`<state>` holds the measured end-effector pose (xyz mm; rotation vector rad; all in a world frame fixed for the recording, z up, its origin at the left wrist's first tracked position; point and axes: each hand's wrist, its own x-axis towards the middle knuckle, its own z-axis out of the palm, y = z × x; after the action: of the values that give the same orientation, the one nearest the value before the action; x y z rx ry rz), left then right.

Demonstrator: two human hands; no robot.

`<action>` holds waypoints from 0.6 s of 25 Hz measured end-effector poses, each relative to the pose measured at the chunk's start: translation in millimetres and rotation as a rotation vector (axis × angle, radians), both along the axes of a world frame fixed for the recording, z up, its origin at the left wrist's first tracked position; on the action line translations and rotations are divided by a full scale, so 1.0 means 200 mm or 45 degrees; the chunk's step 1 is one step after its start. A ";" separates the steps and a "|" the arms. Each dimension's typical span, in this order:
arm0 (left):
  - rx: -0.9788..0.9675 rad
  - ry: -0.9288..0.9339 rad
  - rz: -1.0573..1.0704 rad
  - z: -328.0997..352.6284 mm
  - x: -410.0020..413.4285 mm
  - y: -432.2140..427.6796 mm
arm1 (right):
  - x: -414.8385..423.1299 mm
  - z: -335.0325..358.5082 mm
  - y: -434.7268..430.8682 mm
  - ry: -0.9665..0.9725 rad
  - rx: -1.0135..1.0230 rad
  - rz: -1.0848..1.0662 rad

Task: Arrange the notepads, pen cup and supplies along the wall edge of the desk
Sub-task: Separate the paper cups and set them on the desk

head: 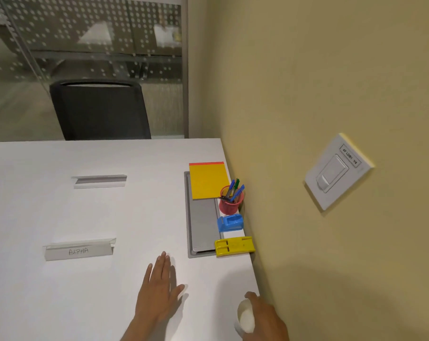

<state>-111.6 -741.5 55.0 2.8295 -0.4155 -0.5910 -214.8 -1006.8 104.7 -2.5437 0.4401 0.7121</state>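
Along the wall edge of the white desk [85, 212] lie a yellow notepad [208, 180] with a red top strip, a red mesh pen cup [231, 201] holding several pens, a blue tape dispenser [230, 223] and a yellow stapler-like tool [234, 246], in a row from far to near. My left hand [159, 291] rests flat on the desk, fingers apart, holding nothing, just short of the yellow tool. My right hand [265, 318] is at the near right edge by the wall, wrapped around a white rounded object [245, 318]; what it is I cannot tell.
A grey cable hatch [201, 225] is set into the desk under the notepad. Two clear name stands, one [79, 249] reading ALPHA and one [99, 180] farther back, stand at the left. A black chair [100, 109] sits behind the desk. A light switch [336, 171] is on the yellow wall.
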 end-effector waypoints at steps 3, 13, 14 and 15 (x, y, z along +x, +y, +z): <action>-0.031 -0.088 0.031 0.11 -0.08 -0.01 | 0.06 0.09 0.08 -0.178 0.006 0.012; -0.240 -0.384 0.104 0.36 -0.26 0.16 | 0.21 0.34 0.39 -0.522 0.138 0.120; -0.213 -0.389 0.099 0.38 -0.26 0.18 | 0.22 0.36 0.42 -0.534 0.149 0.124; -0.200 -0.404 0.105 0.41 -0.25 0.22 | 0.24 0.38 0.46 -0.549 0.152 0.136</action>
<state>-162.3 -697.8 136.1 2.7736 -0.3772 -0.0861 -166.8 -914.7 181.0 -2.5240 0.1124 0.2021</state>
